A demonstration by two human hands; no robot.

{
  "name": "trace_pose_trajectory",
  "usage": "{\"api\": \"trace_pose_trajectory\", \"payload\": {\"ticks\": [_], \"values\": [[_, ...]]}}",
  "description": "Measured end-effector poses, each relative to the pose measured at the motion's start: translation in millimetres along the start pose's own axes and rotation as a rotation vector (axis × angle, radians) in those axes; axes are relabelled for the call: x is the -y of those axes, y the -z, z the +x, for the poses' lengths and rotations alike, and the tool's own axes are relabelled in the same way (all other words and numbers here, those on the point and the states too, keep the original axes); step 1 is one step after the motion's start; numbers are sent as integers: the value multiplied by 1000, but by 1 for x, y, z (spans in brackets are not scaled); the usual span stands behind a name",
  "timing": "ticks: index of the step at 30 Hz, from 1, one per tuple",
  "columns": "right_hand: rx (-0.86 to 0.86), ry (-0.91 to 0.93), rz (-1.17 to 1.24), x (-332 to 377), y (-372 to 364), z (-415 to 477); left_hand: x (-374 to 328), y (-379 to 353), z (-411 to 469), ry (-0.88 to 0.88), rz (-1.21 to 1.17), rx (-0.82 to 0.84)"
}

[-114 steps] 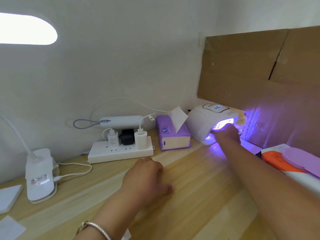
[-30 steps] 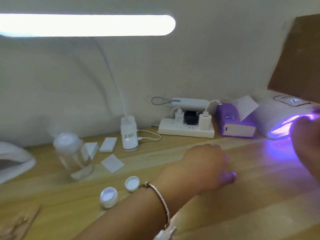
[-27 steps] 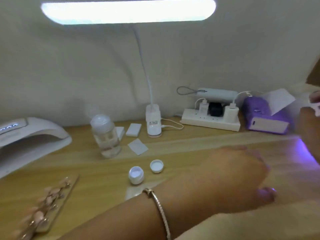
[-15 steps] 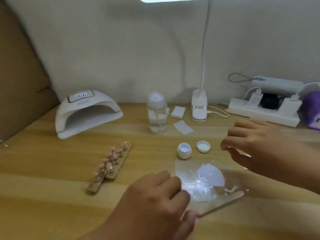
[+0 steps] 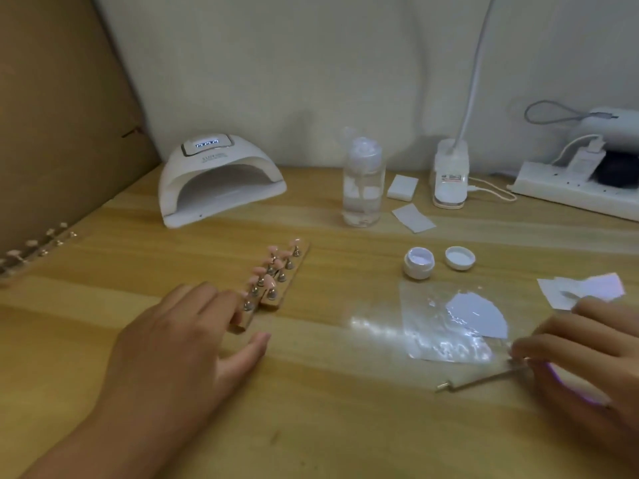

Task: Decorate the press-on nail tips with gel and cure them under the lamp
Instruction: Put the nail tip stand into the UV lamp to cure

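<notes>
A white lamp (image 5: 221,181) is sitting far left on the wooden surface (image 5: 328,409), its mouth facing near. A clear bottle (image 5: 363,184), a small open jar (image 5: 418,262) and its lid (image 5: 460,257) are standing to the right. The rack (image 5: 273,285) of pink nail tips (image 5: 268,281) is lying in the middle, its long side running near-left to far-right. The left hand (image 5: 183,344) is resting flat with fingers apart, touching the rack's near end. The right hand (image 5: 584,361) is pinching a thin stick (image 5: 480,380) beside shiny foil (image 5: 446,326).

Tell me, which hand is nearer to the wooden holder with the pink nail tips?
Left. The left hand has fingers at the wooden holder's near end; the right hand is far right, by the thin tool.
</notes>
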State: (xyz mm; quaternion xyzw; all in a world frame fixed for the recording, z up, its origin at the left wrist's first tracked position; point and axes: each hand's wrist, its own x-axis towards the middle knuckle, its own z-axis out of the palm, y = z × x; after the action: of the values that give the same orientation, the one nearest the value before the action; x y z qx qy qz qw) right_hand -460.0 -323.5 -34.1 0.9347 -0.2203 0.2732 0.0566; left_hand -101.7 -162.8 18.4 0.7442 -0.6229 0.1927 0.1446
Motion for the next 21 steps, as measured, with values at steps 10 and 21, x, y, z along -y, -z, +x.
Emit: {"api": "trace_pose_trajectory", "payload": {"ticks": [10, 21], "values": [[-48, -16, -143, 8, 6, -9, -21, -13, 24, -59, 213, 152], [-102, -18, -221, 3, 21, -4, -37, -7, 27, -2, 169, 208]]}}
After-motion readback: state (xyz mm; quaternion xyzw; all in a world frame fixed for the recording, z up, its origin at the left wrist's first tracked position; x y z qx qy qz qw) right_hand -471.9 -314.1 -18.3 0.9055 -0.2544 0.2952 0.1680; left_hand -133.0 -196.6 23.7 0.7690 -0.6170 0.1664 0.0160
